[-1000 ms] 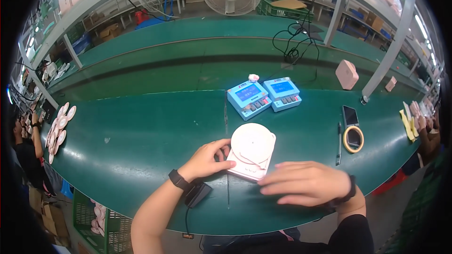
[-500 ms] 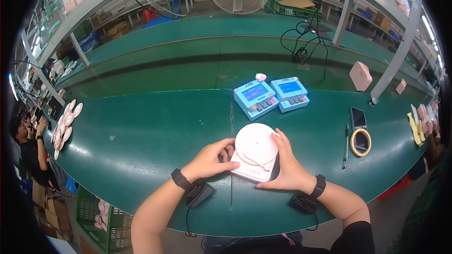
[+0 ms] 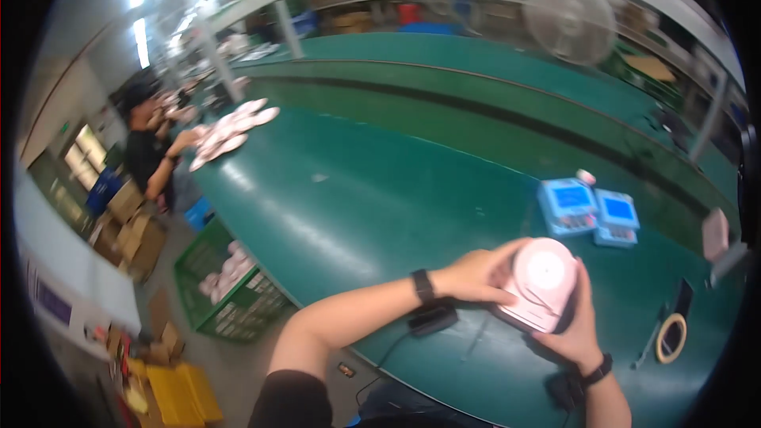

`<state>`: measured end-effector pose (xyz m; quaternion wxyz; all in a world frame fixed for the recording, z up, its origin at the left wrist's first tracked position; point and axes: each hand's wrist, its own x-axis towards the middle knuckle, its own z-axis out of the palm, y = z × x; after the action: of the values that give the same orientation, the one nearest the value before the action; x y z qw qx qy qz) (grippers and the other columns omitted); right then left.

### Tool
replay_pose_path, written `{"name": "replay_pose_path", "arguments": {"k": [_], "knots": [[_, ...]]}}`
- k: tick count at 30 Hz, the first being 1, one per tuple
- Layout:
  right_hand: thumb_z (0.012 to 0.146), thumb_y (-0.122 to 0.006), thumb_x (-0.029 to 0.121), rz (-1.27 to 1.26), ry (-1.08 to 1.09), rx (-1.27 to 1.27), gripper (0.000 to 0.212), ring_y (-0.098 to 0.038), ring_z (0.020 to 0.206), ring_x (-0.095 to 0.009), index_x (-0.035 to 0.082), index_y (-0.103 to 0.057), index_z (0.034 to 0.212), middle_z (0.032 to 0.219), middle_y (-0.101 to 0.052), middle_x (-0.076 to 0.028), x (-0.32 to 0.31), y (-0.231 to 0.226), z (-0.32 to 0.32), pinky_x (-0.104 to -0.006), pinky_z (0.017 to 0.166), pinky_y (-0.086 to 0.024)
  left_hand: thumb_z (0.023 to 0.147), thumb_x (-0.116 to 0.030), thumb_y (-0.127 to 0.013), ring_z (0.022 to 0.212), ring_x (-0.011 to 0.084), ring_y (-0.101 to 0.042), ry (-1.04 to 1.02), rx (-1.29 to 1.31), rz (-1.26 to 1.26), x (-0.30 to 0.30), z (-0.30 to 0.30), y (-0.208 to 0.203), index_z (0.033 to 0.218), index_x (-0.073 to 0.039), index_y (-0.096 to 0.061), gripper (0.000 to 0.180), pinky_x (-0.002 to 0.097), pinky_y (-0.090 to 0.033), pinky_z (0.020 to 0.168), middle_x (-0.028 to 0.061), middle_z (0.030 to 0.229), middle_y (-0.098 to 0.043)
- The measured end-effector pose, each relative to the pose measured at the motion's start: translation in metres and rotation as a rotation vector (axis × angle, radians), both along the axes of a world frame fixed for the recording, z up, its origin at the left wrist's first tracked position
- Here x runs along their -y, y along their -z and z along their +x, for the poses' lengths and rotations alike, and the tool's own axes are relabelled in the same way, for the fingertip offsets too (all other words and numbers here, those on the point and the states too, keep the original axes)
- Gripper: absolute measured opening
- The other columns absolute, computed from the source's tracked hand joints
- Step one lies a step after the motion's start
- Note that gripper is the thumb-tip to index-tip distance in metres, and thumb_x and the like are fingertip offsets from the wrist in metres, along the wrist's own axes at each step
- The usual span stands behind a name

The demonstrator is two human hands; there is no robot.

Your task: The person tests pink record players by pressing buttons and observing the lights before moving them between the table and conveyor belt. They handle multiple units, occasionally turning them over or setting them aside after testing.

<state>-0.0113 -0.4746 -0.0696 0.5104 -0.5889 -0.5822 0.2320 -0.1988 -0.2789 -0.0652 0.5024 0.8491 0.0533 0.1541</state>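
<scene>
A pale pink device with a round disc top and a squarish base (image 3: 547, 273) is between my two hands over the green table. My left hand (image 3: 479, 276) is closed on its left side, thumb along the base's front left corner. On the other side my right hand (image 3: 579, 329) wraps its right edge, fingers up beside the disc and thumb at the lower corner. A dark underside shows along the base's front edge. Two light blue boxes with screens and buttons, one left (image 3: 569, 204) and one right (image 3: 616, 216), stand just beyond the device.
Round pink parts (image 3: 234, 133) lie in a heap at the table's far left, beside a co-worker (image 3: 151, 139). A green crate (image 3: 226, 297) with pink parts stands on the floor at left. A tape roll (image 3: 671, 338), a pen (image 3: 650, 345) and a dark phone-like object (image 3: 682, 297) lie at right.
The view has swung left, so the table and its things appear farther right and tilted. Both hands still hold the pink device, which looks tilted and more turned.
</scene>
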Motion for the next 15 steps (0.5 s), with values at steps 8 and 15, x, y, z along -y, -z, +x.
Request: {"name": "replay_pose_path", "arguments": {"k": [8,15], "knots": [[0.051,-0.080,0.015,-0.066,-0.148,-0.173,0.124,-0.035,0.138,-0.031,0.000,-0.010,0.152,0.149,-0.031,-0.020,-0.0099,-0.0070,-0.0016,-0.0400,0.115,-0.026,0.077,-0.025,-0.077,0.058,0.0130,-0.059,-0.029,-0.043,-0.096,-0.0030,-0.0106,0.0005,0.154,-0.009,-0.012,0.101,0.0252,-0.045,0.057,0.0040,0.067,-0.060],[0.051,-0.080,0.019,-0.076,-0.117,-0.147,0.124,-0.035,0.138,-0.031,0.001,-0.010,0.152,0.149,-0.031,-0.020,-0.0090,-0.0048,0.0008,-0.0403,0.115,-0.026,0.078,-0.024,-0.077,0.060,0.0133,-0.060,-0.012,0.010,-0.062,-0.0036,-0.0065,0.0036,0.153,-0.008,-0.012,0.101,0.0255,-0.046,0.057,0.0049,0.070,-0.061]]}}
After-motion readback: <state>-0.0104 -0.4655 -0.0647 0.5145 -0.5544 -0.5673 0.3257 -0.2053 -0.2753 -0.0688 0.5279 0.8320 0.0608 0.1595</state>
